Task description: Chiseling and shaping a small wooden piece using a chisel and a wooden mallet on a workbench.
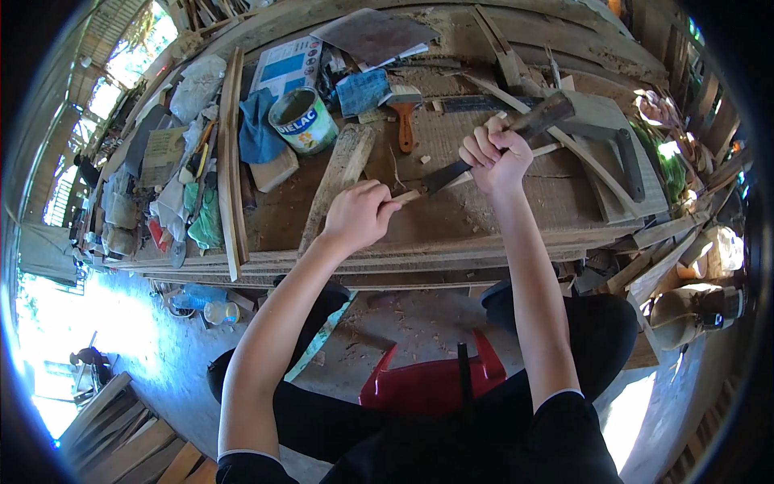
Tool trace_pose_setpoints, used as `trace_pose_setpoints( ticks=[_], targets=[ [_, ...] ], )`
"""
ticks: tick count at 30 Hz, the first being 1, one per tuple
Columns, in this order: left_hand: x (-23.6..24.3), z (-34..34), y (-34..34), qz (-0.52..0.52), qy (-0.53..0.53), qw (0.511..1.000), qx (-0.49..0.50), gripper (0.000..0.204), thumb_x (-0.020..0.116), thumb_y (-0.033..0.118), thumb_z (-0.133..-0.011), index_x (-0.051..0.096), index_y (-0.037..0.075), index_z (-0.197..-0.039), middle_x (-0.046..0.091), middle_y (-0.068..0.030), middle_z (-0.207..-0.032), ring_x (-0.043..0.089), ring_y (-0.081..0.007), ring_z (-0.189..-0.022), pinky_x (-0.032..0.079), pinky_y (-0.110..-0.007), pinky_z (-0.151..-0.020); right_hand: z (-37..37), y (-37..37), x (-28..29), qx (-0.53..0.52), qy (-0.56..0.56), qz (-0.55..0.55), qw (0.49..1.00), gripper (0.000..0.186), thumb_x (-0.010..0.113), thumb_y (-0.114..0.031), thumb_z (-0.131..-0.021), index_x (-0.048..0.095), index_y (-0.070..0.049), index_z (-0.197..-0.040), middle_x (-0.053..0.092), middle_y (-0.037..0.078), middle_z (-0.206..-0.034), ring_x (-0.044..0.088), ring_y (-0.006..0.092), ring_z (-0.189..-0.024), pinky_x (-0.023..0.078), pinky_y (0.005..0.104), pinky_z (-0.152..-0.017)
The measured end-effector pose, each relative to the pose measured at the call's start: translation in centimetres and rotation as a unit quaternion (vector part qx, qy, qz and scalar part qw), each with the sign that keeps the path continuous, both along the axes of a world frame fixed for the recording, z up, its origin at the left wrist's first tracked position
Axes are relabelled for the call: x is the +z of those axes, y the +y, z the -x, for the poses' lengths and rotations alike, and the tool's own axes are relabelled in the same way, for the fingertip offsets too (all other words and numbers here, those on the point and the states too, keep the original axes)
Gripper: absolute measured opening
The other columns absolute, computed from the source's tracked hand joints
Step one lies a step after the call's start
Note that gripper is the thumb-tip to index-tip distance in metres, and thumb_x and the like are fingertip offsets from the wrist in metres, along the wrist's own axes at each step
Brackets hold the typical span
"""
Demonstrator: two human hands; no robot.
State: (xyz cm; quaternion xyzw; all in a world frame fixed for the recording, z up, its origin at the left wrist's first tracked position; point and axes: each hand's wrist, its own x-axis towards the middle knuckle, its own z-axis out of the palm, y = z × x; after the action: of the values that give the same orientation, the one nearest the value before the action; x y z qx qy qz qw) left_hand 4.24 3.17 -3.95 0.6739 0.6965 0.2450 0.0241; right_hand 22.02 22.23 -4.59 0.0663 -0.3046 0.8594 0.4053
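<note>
My left hand [363, 214] is closed on a narrow wooden piece [407, 196] over the workbench [451, 234]. My right hand [496, 157] grips a chisel [447, 173], its dark handle rising up and right and its blade angled down-left onto the piece near my left fingers. An orange-handled brush [405, 125] lies above them, and an open paint can [302, 121] stands to the upper left. A long plank [334, 185] runs beside my left hand. A dark metal square [625, 153] and thin battens [597, 169] lie to the right.
Papers [375, 36], blue cloth [260, 125], long battens [234, 161] and piled bags and tools [197, 210] crowd the bench. A red plastic stool [427, 379] is below between my legs, with plastic jugs [222, 315] on the floor left and stacked boards [121, 436] at lower left.
</note>
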Motion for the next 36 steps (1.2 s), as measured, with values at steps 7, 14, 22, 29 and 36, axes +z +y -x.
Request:
trace_pose_setpoints(
  ticks=[7,14,22,29,36],
  targets=[
    [-0.9,0.9,0.4,-0.010,-0.121,0.992,-0.032,0.020,0.073,0.015,-0.085,0.061,0.000,-0.081,0.058,-0.0102,-0.074,0.057,-0.0215,-0.062,0.044,-0.032,-0.058,0.2,-0.4,1.7,-0.031,-0.057,0.026,0.998,0.025,0.051,-0.009,-0.078,0.033,-0.015,-0.061,0.027,-0.004,-0.049,0.021,0.0091,-0.045,0.019,0.0290,-0.049],
    [-1.6,0.6,0.5,-0.042,-0.137,0.989,-0.046,0.018,0.072,0.012,-0.087,0.060,-0.001,-0.081,0.057,-0.0104,-0.072,0.055,-0.0210,-0.060,0.043,-0.032,-0.057,-0.1,-0.5,0.5,-0.019,-0.016,0.031,0.999,0.024,0.051,-0.009,-0.076,0.033,-0.014,-0.060,0.026,-0.005,-0.049,0.020,0.0087,-0.045,0.018,0.0281,-0.048],
    [-2.2,0.4,0.4,-0.062,-0.125,0.990,-0.021,0.017,0.068,0.010,-0.089,0.057,0.000,-0.081,0.056,-0.0111,-0.074,0.055,-0.0233,-0.061,0.043,-0.032,-0.057,0.3,-1.6,1.4,-0.078,-0.034,0.056,0.995,0.020,0.051,-0.008,-0.074,0.036,-0.013,-0.061,0.027,-0.004,-0.049,0.019,0.0086,-0.044,0.019,0.0278,-0.047],
    [-2.6,-0.4,0.1,-0.075,-0.143,0.987,0.010,0.013,0.068,0.007,-0.087,0.057,0.001,-0.081,0.056,-0.0130,-0.075,0.058,-0.0321,-0.069,0.045,-0.038,-0.060,-1.8,-2.5,2.1,-0.095,0.006,0.040,0.995,0.020,0.051,-0.010,-0.077,0.038,-0.014,-0.062,0.028,-0.004,-0.049,0.022,0.0089,-0.044,0.019,0.0273,-0.046],
    [-2.0,-1.4,0.5,-0.137,-0.073,0.988,-0.007,0.010,0.068,0.008,-0.083,0.062,0.002,-0.087,0.058,-0.0106,-0.083,0.060,-0.0311,-0.078,0.050,-0.040,-0.066,-5.3,-1.6,6.3,-0.096,-0.075,0.089,0.989,0.027,0.057,-0.015,-0.085,0.040,-0.014,-0.064,0.030,-0.005,-0.050,0.024,0.0074,-0.042,0.019,0.0261,-0.044]
  ],
)
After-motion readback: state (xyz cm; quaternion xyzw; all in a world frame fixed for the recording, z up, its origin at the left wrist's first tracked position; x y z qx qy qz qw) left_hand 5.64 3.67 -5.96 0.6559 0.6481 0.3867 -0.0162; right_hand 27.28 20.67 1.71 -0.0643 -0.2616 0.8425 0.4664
